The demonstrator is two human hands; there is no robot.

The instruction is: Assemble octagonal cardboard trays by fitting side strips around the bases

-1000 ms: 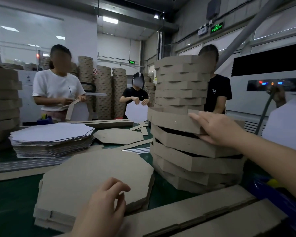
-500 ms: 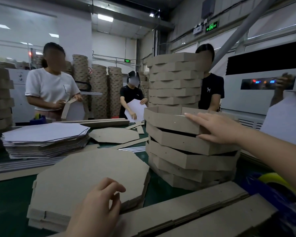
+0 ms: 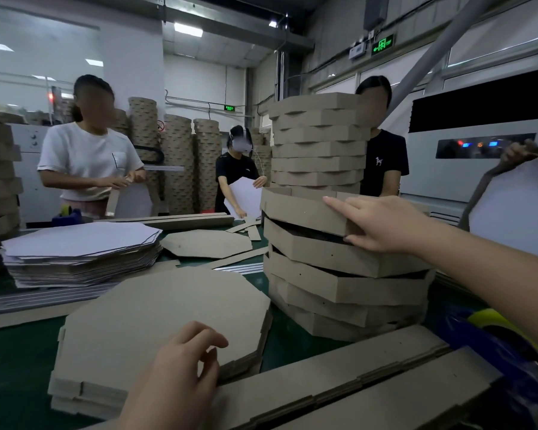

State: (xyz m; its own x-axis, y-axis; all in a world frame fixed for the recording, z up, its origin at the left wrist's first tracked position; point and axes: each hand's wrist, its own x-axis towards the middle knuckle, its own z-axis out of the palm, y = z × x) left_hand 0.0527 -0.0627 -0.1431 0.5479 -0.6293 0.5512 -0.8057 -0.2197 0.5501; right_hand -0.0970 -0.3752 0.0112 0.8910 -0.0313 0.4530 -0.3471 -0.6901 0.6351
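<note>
Barely a shift in the last second: the leaning stack of assembled trays [image 3: 339, 274] still stands right of centre on the green table [image 3: 13, 352], with the pile of flat octagonal bases [image 3: 156, 315] just to its left and side strips [image 3: 354, 383] along the near edge. The right hand [image 3: 385, 225] stays spread against the top tray [image 3: 295, 206]'s side wall, fingers straight, pressing, not clasping. The left hand [image 3: 177, 373] still hangs over the pile's front edge, loosely curled, holding nothing.
</note>
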